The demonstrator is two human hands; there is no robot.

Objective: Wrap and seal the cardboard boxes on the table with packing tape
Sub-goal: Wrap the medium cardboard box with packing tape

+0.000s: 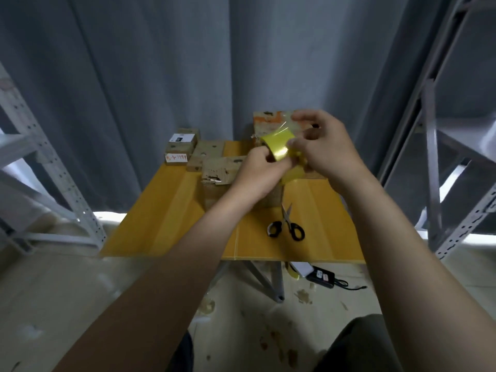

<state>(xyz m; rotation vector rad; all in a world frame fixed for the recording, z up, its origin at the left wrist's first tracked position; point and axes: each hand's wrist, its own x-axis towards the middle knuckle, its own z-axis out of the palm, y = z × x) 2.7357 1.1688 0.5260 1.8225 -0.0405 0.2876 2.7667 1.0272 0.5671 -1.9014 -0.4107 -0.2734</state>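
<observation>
A pleated grey curtain [161,63] hangs across the whole back of the room, and a bright strip of light [110,214] shows below its hem at floor level. Grey perforated metal shelving stands on both sides, one rack at the left [57,170] and another at the right [432,157], flanking a yellow counter [171,224] on crossed grey legs [268,280]. The floor [67,291] is pale and smooth, spotted with brown stains and scraps, and a black power adapter [320,277] with its cord lies below the counter's near edge.
</observation>
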